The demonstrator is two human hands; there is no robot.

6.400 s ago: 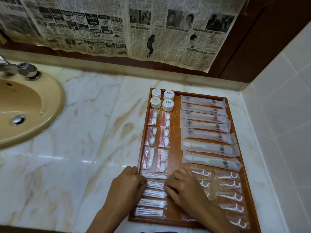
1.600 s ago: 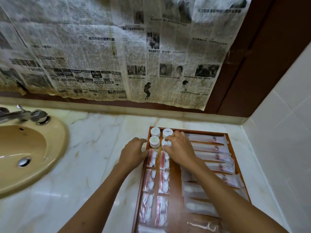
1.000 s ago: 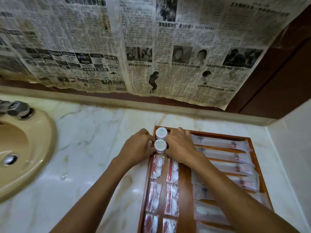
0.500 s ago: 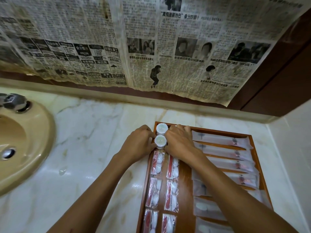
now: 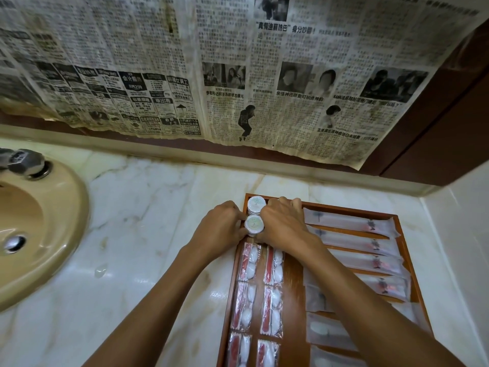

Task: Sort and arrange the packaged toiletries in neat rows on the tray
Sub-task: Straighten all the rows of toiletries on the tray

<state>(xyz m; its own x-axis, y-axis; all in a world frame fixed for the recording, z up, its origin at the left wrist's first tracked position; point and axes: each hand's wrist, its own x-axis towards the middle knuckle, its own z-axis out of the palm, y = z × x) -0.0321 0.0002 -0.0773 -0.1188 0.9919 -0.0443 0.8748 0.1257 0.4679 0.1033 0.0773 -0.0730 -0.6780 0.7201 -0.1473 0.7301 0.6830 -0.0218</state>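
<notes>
we find a wooden tray [image 5: 404, 234] set on a marble counter [image 5: 158, 221], in the corner beside a tiled side wall [image 5: 460, 234]. both hands work at the tray's far left corner, where small round white-lidded jars stand. the near jar [image 5: 254, 225] sits between the two hands; the far jar [image 5: 256, 203] stands just behind it, against the tray's back rim.

the left hand [image 5: 221, 226] lies knuckles up at the tray's left edge, its fingers curled and closed together, the tips touching the left side of the near jar. the right hand [image 5: 284, 225] lies knuckles up over the spot to the right of the jars, fingers curled downward and close together; the thumb side touches the near jar. what lies under that palm is hidden, and we cannot tell whether the fingers clasp anything there.

nearer the person, two columns of red-and-white sachets [image 5: 247, 263] run down the left part of the tray, flat and evenly spaced. on the right part, long clear-wrapped packets [image 5: 349, 222] lie crosswise, stacked in a row one behind the next; the right forearm crosses over several of them.

off the tray, a beige sink [image 5: 55, 234] with a chrome tap [image 5: 25, 162] occupies the left of the counter. yellowed newspaper [image 5: 211, 70] covers the wall behind.
</notes>
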